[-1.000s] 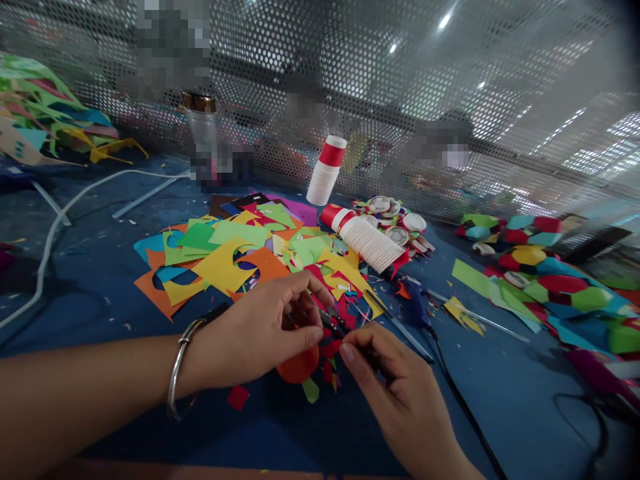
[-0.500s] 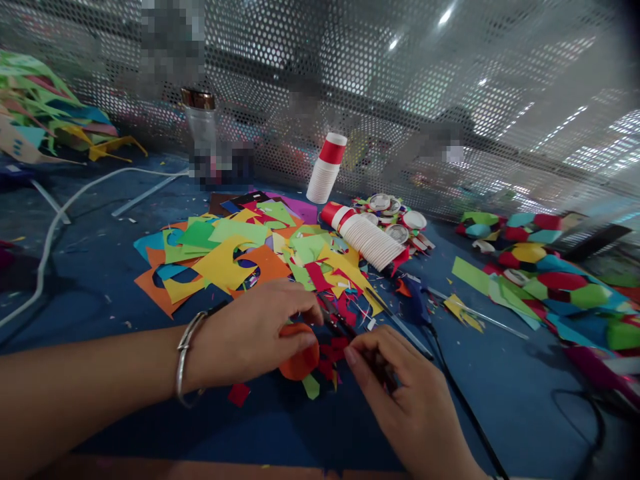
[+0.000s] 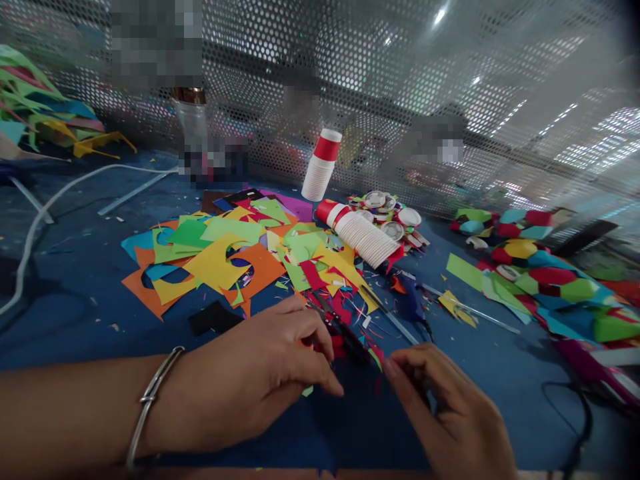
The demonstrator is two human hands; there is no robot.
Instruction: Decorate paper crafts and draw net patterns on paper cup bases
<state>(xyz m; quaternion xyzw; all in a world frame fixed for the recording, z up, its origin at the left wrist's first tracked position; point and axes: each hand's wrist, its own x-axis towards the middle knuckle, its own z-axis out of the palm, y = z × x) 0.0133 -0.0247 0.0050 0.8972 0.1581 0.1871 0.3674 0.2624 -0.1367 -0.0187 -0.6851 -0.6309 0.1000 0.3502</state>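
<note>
My left hand (image 3: 265, 373) hovers palm down over the near part of the blue table, with its thumb and forefinger apart. A bit of orange paper (image 3: 306, 345) peeks out behind its fingers, mostly hidden. To the right, my right hand (image 3: 445, 407) has thumb and forefinger brought together. Their tips meet the edge of a small red and green paper scrap (image 3: 377, 355); whether they grip it is unclear. Dark scissors (image 3: 345, 327) appear to lie between the hands, among red paper bits. Beyond my left hand spreads a pile of cut coloured paper (image 3: 215, 257).
One stack of paper cups (image 3: 321, 167) stands upside down; another stack (image 3: 363, 233) lies sideways. Round lids (image 3: 393, 230) are heaped beside it. A blue glue gun (image 3: 413, 297) lies at right, near coloured paper balls (image 3: 555, 280). A white cable (image 3: 37, 227) runs at left, before a perforated screen (image 3: 350, 73).
The orange paper disc at my left fingers is now almost hidden, and those fingers have spread. My right hand has moved right and slightly down. A black piece has come into sight beyond my left wrist.
</note>
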